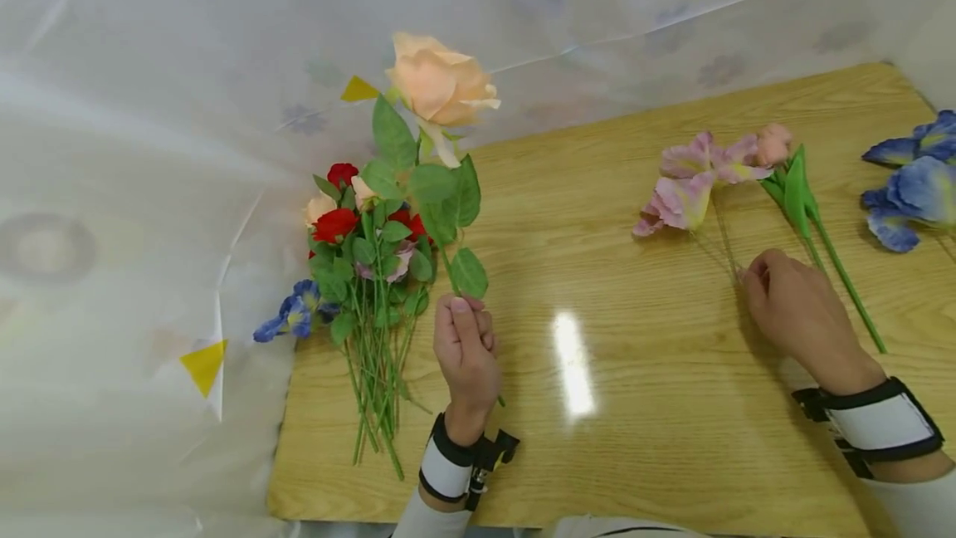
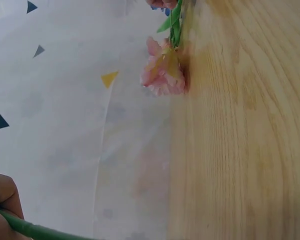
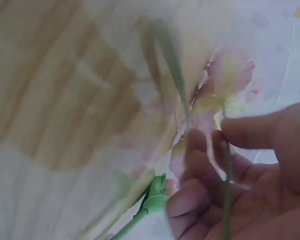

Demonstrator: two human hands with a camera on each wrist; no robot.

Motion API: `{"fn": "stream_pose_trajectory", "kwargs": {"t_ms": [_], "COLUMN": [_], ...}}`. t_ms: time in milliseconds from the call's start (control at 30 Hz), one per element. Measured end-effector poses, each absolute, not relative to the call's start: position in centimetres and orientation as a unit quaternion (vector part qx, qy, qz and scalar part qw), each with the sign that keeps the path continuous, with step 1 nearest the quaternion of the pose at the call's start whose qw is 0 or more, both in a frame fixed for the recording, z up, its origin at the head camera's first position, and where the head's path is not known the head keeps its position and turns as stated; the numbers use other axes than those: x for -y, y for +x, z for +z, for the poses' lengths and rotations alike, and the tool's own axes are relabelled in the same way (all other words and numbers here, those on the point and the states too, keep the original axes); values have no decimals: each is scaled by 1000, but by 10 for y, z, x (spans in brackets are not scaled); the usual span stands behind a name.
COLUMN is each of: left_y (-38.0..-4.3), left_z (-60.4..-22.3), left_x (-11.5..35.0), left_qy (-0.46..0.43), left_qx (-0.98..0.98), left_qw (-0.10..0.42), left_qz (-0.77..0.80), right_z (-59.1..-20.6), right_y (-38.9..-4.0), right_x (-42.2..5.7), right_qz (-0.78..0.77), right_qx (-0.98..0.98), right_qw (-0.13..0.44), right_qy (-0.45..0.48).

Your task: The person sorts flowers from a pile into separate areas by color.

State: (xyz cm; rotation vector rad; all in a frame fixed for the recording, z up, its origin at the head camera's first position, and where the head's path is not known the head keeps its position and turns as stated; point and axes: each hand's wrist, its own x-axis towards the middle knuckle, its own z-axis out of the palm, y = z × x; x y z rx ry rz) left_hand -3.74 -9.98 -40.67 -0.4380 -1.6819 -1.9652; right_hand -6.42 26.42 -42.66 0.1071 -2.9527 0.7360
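My left hand (image 1: 470, 351) grips the green stem of a peach rose (image 1: 442, 81), holding its bloom high over the far left of the table. The same stem (image 2: 45, 231) crosses the corner of the left wrist view. At the right, my right hand (image 1: 802, 314) pinches the thin stem of a pink-purple iris-like flower (image 1: 683, 193) between thumb and fingertips. A pink tulip (image 1: 773, 144) with green leaves lies close beside it. In the right wrist view, the pink petals (image 3: 232, 70) show beyond the fingers (image 3: 187, 200).
A bunch of red roses (image 1: 336, 225), peach roses, a blue iris (image 1: 295, 314) and other stems lies at the table's left. Blue irises (image 1: 919, 189) lie at the far right. A pale patterned sheet (image 1: 149, 189) with yellow triangles borders the wooden table (image 1: 597, 471).
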Motion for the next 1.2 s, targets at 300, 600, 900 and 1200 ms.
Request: {"fn": "stream_pose_trajectory", "kwargs": {"t_ms": [300, 600, 900, 1200], "left_y": [-37, -35, -35, -36], "left_z": [-408, -409, -409, -409], "left_x": [103, 105, 105, 103], "left_qy": [-163, -161, -169, -175], "left_qx": [615, 613, 615, 610], "left_qw": [259, 251, 251, 252], "left_qz": [-727, -732, -728, -730], "right_z": [-420, -426, -427, -427], "right_y": [-68, -73, -70, -68], "right_x": [-256, -266, -273, -274], "right_qz": [342, 331, 278, 273], "right_qx": [924, 938, 958, 961], "right_qw": [167, 58, -26, -7], "right_qy": [-24, -82, -60, -48]}}
